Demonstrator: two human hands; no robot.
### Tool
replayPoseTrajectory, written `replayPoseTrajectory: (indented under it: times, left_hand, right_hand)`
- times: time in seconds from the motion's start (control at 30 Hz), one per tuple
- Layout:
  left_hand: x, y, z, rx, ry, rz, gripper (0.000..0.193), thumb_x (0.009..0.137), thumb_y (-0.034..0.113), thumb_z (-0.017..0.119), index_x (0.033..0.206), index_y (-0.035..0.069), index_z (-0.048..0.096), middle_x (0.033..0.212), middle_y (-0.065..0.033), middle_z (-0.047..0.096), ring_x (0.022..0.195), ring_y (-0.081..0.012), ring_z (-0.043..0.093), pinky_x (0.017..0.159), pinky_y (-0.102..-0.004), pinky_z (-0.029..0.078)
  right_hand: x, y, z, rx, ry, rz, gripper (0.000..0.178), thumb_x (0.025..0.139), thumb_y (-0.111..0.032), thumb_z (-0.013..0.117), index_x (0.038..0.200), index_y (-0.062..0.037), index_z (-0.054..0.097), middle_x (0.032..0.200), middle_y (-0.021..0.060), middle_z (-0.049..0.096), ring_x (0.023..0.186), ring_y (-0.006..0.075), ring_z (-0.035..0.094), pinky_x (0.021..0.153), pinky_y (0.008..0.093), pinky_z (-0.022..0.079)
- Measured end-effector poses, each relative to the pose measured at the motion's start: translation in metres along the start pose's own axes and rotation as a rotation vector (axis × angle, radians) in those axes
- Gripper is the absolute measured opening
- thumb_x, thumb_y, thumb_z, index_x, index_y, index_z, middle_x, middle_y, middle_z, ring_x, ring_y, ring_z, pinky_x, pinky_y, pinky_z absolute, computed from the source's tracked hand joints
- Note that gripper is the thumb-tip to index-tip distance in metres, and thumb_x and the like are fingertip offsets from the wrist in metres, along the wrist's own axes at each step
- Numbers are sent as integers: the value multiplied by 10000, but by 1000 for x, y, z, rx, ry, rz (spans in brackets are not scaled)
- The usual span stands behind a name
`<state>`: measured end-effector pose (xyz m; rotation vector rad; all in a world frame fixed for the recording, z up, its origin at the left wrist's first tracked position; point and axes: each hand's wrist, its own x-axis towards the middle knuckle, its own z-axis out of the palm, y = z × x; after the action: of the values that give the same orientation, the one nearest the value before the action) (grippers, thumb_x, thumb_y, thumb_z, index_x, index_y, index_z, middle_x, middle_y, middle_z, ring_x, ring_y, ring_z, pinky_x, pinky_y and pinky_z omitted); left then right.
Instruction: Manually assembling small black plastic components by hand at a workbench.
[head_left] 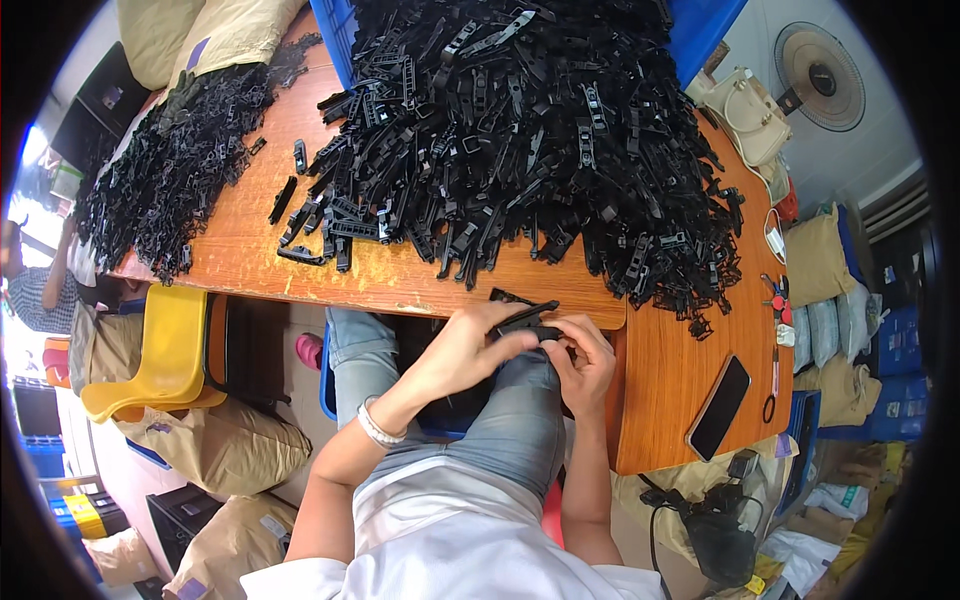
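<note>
Both my hands meet over my lap, just off the near edge of the wooden table (400, 284). Between thumb and fingers, my left hand (462, 352) grips a long black plastic part (522, 318). My right hand (584, 362) pinches the same part at its right end, thumb and fingertips closed on it; its finer shape is partly covered by my fingers. In front of my hands spreads a large heap of black plastic parts (500, 150), spilling out of a blue crate (338, 40). Several loose parts lie at the heap's left side, one of them a short black strip (283, 200).
A second pile of small black parts (180, 170) covers the table's left end. On the right lie a phone (719, 408), scissors (770, 400) and pliers (776, 300). A yellow chair (165, 350) and sacks (235, 450) stand at left. Another person's arm (58, 265) shows far left.
</note>
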<state>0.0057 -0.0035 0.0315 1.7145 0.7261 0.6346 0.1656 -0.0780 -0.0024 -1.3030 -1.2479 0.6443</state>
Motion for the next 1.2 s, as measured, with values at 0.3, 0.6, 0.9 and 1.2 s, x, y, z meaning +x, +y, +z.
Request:
replayPoseTrajectory:
  times: [0.3,0.6,0.9,1.2]
  left_hand:
    - [-16,3,8,154,53,200,407,748,95,667,1115,-10,527,848,-193,598,654,-327,583,586,-350,461]
    - [-22,-7,11,254,80,283,330,737,66,681,1022,-53,564,858,-174,627,647,-248,635,527,-263,498]
    - [-52,-37,-11,358,-88,134,443,702,279,727,985,-39,600,918,-159,623,827,-311,610,713,-352,489]
    - [-73,-47,-35,478,505,193,209,713,66,698,884,-16,610,898,-135,602,821,-285,584,708,-338,476]
  right_hand:
    - [-1,-23,-4,-101,-17,-133,291,793,-25,609,1070,47,559,1023,125,557,889,176,535,771,255,423]
    - [-8,-18,-7,-62,-18,-37,274,716,12,653,987,19,610,907,101,587,761,175,559,664,260,446]
    - [-34,2,15,63,-271,184,249,745,61,616,989,15,625,920,92,584,674,123,561,609,222,453]
    - [-17,-14,15,-171,-114,-37,212,824,45,518,1021,55,596,1048,150,589,883,217,594,766,286,474]
